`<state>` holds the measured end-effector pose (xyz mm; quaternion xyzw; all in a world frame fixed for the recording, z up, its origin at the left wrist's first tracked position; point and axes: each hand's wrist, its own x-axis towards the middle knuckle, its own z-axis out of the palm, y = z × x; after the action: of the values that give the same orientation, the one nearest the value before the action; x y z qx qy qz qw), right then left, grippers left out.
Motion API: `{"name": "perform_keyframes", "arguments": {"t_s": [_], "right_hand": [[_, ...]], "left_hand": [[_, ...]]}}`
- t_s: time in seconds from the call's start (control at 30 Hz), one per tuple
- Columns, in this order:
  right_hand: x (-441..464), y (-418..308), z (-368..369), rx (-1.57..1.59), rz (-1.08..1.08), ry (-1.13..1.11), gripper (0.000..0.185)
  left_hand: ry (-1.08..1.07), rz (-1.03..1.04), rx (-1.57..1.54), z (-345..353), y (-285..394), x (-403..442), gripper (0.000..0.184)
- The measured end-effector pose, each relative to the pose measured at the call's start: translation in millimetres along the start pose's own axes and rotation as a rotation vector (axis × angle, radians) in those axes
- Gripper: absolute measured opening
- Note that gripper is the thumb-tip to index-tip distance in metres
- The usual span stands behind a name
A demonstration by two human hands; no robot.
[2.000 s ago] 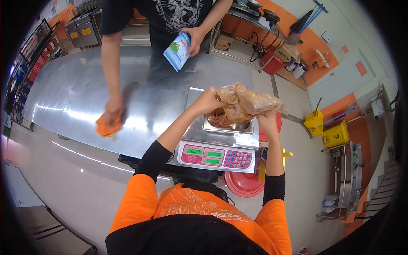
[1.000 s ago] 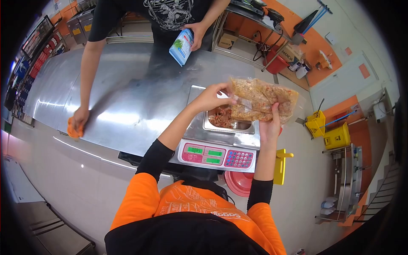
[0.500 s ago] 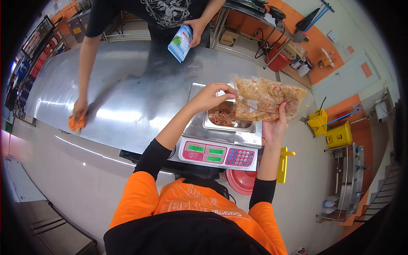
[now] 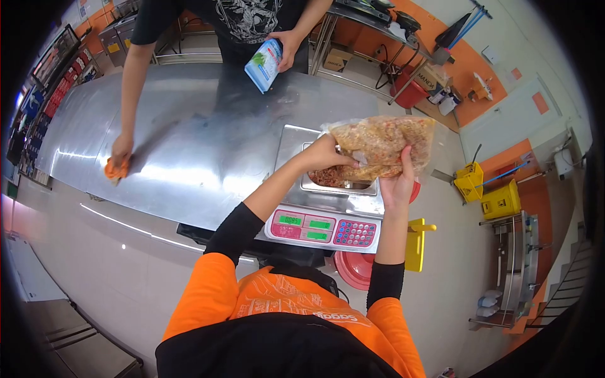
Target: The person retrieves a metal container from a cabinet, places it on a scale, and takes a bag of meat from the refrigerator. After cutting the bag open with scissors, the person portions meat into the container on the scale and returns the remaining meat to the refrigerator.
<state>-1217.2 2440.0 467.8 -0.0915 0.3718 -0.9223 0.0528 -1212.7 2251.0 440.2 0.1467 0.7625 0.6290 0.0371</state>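
A clear plastic bag (image 4: 384, 142) of yellow-brown food with reddish bits is held up above the scale. My right hand (image 4: 399, 183) grips its lower right part, thumb on the front. At the bag's left edge, my left hand (image 4: 328, 154) pinches the plastic between thumb and fingers. Partly beneath the bag and my left hand, a steel container (image 4: 345, 189) holds reddish-brown shredded food. It rests on the metal plate of the scale (image 4: 321, 228), whose green display reads 0.085.
Across the steel table (image 4: 189, 145), a person (image 4: 252, 25) holds a blue-white carton (image 4: 263, 65) and presses an orange cloth (image 4: 116, 169) at the table's left edge. A red lid (image 4: 354, 269) and a yellow board (image 4: 414, 246) are below the scale.
My left hand has moved right and down onto the bag's edge, where it was apart half a second ago. The bag has shifted left. Earlier, the other person's cloth moved left.
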Motion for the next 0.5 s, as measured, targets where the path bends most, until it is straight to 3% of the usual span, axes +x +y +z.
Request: {"name": "perform_keyframes", "arguments": {"t_s": [0.07,0.1,0.43,0.5], "right_hand": [[5.8,4.1,-7.0,-0.06,-0.032,0.006,0.044],[6.4,4.7,-6.8,-0.086,-0.037,0.019,0.045],[4.8,5.6,-23.8,-0.623,0.07,-0.049,0.05],[4.4,2.4,-16.0,-0.613,0.018,-0.06,0.048]], "left_hand": [[0.068,0.108,-0.104,9.3,-6.3,-1.5,0.068],[0.037,0.055,-0.173,10.7,-1.9,-4.7,0.065],[0.203,0.142,0.074,16.2,-13.2,-0.7,0.047],[0.209,0.167,0.105,12.5,-18.2,4.2,0.047]]}}
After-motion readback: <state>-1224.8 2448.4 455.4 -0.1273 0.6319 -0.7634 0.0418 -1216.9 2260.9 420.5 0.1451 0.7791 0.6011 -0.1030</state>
